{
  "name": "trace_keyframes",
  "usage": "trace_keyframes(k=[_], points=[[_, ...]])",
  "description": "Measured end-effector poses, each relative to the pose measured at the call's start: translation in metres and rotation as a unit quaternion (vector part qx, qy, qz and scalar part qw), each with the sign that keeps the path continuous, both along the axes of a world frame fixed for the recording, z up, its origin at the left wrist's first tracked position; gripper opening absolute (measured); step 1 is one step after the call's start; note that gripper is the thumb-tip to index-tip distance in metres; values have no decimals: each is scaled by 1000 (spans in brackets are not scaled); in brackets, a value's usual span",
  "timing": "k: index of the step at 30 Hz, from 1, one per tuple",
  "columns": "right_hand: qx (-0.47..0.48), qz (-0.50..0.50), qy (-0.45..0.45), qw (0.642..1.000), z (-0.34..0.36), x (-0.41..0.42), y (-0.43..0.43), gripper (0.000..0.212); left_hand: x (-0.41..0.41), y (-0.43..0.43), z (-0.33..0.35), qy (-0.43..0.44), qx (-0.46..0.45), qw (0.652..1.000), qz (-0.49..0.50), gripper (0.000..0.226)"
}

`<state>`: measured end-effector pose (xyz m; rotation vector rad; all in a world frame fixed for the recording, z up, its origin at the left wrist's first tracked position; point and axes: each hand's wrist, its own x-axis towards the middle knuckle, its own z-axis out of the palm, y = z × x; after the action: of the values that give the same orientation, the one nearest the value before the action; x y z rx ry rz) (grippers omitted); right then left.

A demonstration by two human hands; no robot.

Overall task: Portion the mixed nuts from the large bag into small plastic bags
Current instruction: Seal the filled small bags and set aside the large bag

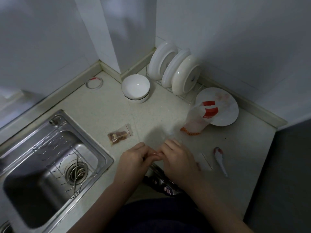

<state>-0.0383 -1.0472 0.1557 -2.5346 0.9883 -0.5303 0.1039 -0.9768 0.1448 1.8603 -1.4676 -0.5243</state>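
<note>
A thin clear small plastic bag (170, 137), barely visible, is pinched at its edge by the fingertips of the left hand (133, 158) and right hand (178, 158). A filled crinkly zip bag of brown nuts (119, 135) lies at ten o'clock. The large glossy red-labelled bag (201, 116) stands at one o'clock, against a smooth white round plate (227, 113).

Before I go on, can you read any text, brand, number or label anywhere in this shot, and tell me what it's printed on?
No text reads clearly anywhere in this shot.
Large bag: red and white label with print, too blurred to read.
Rear of the drying plate: small dark mark, too small to read.
Filled small bag: red strip only, no lettering visible.
Spoon: red pattern, no words.
</note>
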Motion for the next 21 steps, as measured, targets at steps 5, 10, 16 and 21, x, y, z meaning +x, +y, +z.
trace_keyframes(k=[5,10,16,21], points=[[30,-20,17,999,-9,0,1,10,-1,2,-3,-74,15,996,-45,18],[88,-11,-15,996,-19,0,0,3,9,-4,0,-182,14,981,-66,16],[149,-52,-9,987,-27,-1,-3,10,11,-13,-7,-240,45,966,-88,29],[227,-91,-26,969,-37,-2,-12,10,27,-23,-19,-155,62,980,-104,13]])
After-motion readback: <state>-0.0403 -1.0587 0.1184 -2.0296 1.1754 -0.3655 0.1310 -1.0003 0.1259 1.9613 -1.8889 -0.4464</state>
